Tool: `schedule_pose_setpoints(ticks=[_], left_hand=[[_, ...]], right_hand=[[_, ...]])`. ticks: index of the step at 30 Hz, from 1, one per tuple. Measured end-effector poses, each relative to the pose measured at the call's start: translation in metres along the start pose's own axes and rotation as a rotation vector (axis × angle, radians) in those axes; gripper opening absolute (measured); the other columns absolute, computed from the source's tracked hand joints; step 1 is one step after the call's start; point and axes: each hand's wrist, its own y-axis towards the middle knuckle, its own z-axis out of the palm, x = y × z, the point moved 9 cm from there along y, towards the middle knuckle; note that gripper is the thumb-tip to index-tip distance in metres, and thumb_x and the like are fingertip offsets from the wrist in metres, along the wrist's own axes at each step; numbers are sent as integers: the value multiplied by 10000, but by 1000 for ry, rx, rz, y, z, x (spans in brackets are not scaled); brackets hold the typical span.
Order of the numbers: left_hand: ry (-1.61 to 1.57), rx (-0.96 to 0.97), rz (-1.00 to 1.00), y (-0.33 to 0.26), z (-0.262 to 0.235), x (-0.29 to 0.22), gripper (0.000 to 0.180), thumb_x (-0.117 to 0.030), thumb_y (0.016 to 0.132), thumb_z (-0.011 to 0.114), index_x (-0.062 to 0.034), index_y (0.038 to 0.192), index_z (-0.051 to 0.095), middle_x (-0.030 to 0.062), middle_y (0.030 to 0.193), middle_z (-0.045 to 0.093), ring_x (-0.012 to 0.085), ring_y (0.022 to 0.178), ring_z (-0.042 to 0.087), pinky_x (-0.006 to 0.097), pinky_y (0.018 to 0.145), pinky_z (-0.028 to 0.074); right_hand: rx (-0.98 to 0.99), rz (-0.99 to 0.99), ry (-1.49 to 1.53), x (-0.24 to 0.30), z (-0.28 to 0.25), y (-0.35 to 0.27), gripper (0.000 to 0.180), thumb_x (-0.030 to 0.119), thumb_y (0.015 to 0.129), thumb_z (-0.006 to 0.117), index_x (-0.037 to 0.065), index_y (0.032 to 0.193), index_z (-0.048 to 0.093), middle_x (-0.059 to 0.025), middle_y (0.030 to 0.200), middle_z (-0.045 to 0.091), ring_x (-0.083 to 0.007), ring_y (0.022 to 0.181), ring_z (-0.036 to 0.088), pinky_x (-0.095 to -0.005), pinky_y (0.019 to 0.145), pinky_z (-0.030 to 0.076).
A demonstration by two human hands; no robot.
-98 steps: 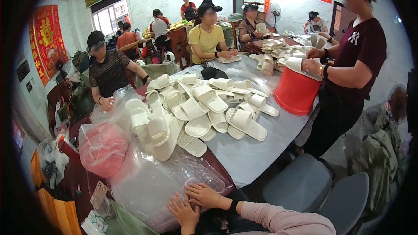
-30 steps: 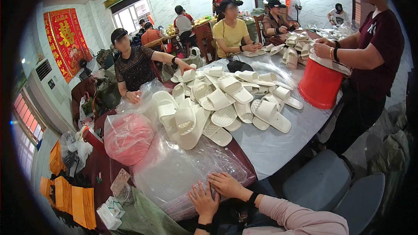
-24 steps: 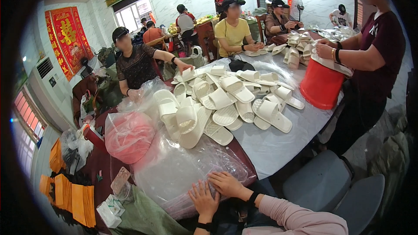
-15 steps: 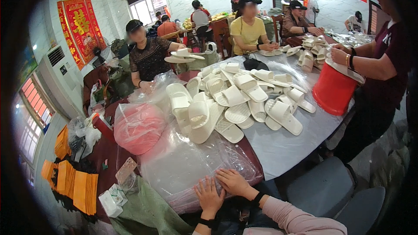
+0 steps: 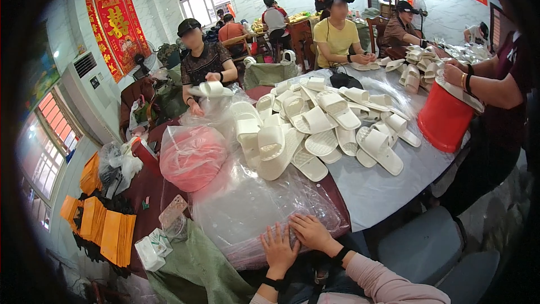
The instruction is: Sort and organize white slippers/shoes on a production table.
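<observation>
My left hand [image 5: 279, 247] lies flat with its fingers spread on a stack of clear plastic bags [image 5: 236, 219] at the table's near edge. Beside it, my right hand [image 5: 310, 231] rests flat on the same bags, fingers stretched out; neither hand holds anything. Beyond the bags is a large heap of white slippers [image 5: 320, 118]. Left of the heap sits a pink bundle [image 5: 193, 159] wrapped in clear plastic. Across the table, a person in a dark patterned top holds white slippers [image 5: 211, 89] over loose clear plastic.
At the right, a standing person's hands press a slipper on an upturned red bucket [image 5: 444, 115]. Grey chairs [image 5: 419, 242] are at my right. On the left are a phone [image 5: 172, 211], a tissue pack [image 5: 153, 249], green cloth [image 5: 194, 264] and orange packets [image 5: 117, 236].
The whole view has shifted slightly, with the scene now further right. The person across has brought the slippers lower, toward the plastic. My hands stay flat on the bags.
</observation>
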Motion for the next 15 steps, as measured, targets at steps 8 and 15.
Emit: schedule_pose_setpoints(ticks=[8,15], left_hand=[[-65,-12,-37,-5,1,3,668,-500,822,538,-95,1346,454,162,1410,383,418,1301,303,594,1060,169],[-7,-14,-5,-6,0,-4,570,-492,825,547,-220,1322,493,151,1405,383,417,1281,323,602,1040,206]], right_hand=[[7,43,68,0,1,-2,426,171,828,576,50,1231,509,-112,1238,553,-267,1188,492,-420,982,372],[-57,199,-106,-17,-18,-2,497,211,815,601,32,1263,482,-184,1220,544,-345,1163,490,-419,991,369]])
